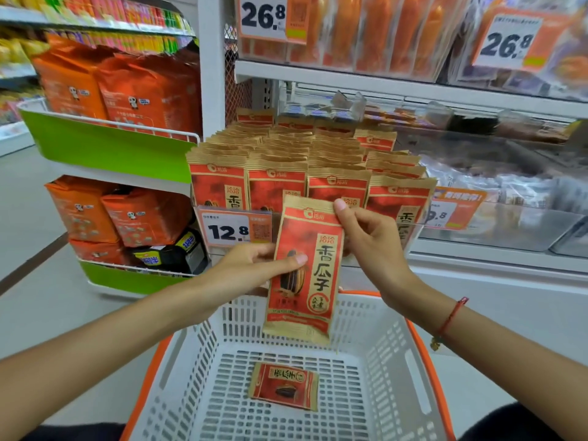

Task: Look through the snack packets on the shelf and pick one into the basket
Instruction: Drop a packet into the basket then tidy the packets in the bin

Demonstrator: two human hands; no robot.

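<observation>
I hold a tall red and tan sunflower-seed packet (305,272) upright above the far end of the white basket (385,354). My left hand (254,268) pinches its left edge, thumb on the front. My right hand (369,240) pinches its top right corner. A smaller red packet (284,389) lies flat on the basket floor. Behind, rows of the same packets (286,160) stand packed on the shelf.
A 12.8 price tag (234,229) hangs on the shelf front. At the left, a green and white rack (108,148) holds orange bags. Upper shelves carry orange packets with 26.8 tags (506,39). Clear bins (509,198) sit at the right. The basket rim is orange.
</observation>
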